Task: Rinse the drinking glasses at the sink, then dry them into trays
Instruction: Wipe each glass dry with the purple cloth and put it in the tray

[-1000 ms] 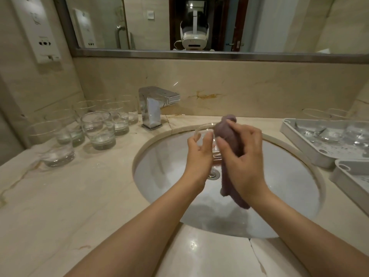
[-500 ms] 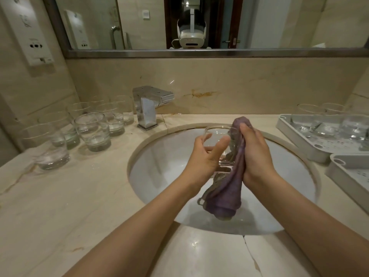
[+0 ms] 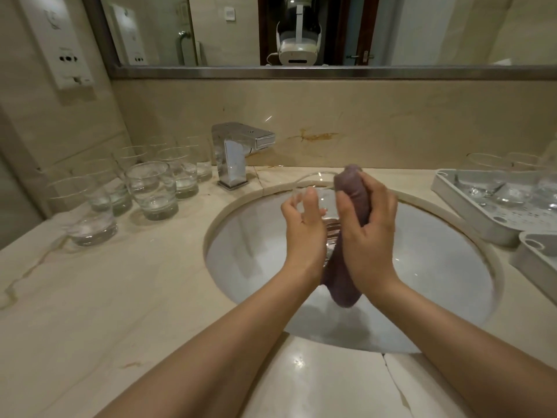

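Over the white sink basin point(image 3: 437, 267), my left hand point(image 3: 304, 227) holds a clear drinking glass point(image 3: 316, 188) by its side, fingers curled round it. My right hand point(image 3: 367, 230) grips a purple cloth point(image 3: 352, 188) bunched against the glass's right side; the cloth's tail hangs down between my wrists. Much of the glass is hidden behind both hands. Several clear glasses point(image 3: 150, 191) stand on the counter left of the tap. A white tray point(image 3: 470, 224) at the right holds a few glasses point(image 3: 488, 176).
A chrome tap point(image 3: 235, 155) stands behind the basin's left rim. A second white tray point(image 3: 539, 263) lies at the right edge, nearer me. The marble counter point(image 3: 105, 297) runs left and in front; a mirror and a wall panel are above.
My right hand has turned over the cloth, bunching it upright against the glass, and the loose cloth below has drawn in. My left hand has shifted its hold on the glass.
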Tool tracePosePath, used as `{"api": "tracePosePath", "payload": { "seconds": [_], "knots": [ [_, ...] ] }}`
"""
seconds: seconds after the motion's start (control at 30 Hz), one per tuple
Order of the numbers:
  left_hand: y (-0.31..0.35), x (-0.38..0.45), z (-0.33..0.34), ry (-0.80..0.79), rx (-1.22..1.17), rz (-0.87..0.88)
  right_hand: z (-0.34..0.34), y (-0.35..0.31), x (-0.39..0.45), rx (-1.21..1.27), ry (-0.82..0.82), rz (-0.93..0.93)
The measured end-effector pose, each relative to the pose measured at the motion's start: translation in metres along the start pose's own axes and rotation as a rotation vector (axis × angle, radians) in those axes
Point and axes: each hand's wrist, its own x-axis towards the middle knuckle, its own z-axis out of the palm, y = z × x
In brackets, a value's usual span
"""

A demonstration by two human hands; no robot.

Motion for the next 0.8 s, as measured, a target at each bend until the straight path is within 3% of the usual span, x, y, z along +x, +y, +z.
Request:
{"api": "tracePosePath", "payload": {
  "seconds": [0.2, 0.33, 0.43, 0.5, 0.63, 0.7, 0.8],
  "knots": [
    [-0.01, 0.001, 0.005, -0.17, 0.138, 0.03, -0.018, -0.004, 0.022, 0.553, 0.074, 0.641],
    [-0.005, 0.003, 0.004, -0.225, 0.191, 0.045, -0.021, -0.003, 0.028, 0.624, 0.06, 0.743],
    [-0.002, 0.007, -0.001, -0.195, 0.26, 0.112, -0.022, -0.005, 0.029, 0.53, 0.061, 0.675],
    [0.0, 0.008, -0.003, -0.153, 0.228, 0.162, -0.021, -0.011, 0.026, 0.462, 0.034, 0.53],
    [-0.003, 0.013, -0.005, -0.018, 0.009, 0.086, -0.011, -0.011, 0.003, 0.001, -0.062, -0.023],
    [-0.009, 0.016, -0.006, 0.058, -0.091, 0.043, 0.0, -0.001, -0.009, -0.122, -0.1, -0.213],
    [-0.013, 0.008, -0.001, 0.072, -0.08, 0.01, 0.005, 0.002, -0.005, -0.039, -0.013, -0.132]
  ]
}}
